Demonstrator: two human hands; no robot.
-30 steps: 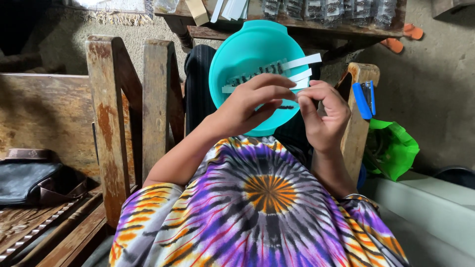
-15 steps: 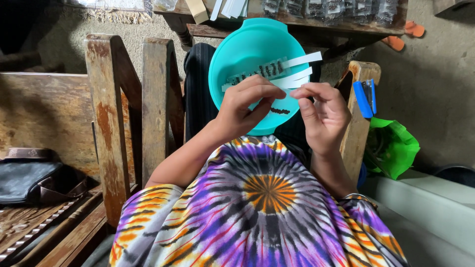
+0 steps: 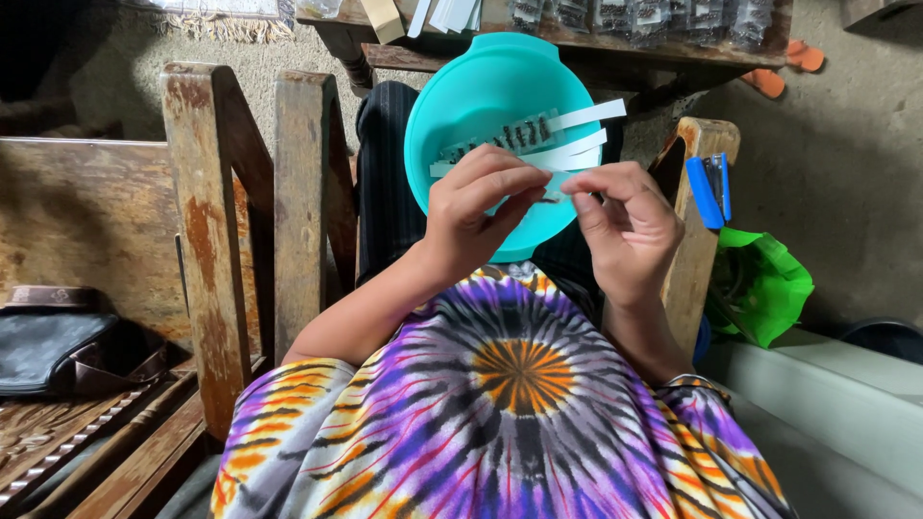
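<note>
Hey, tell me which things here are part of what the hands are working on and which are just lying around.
In use: left hand, right hand, small strip pinched between them, round turquoise plastic bowl, white paper strips.

Lying about: blue stapler, green plastic bag, dark leather bag.

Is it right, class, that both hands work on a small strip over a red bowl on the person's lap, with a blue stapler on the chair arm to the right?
Not quite: the bowl is turquoise, not red, as the head view shows. The rest stands: the left hand and right hand pinch a small strip over it, and the blue stapler sits on the chair arm.
</note>
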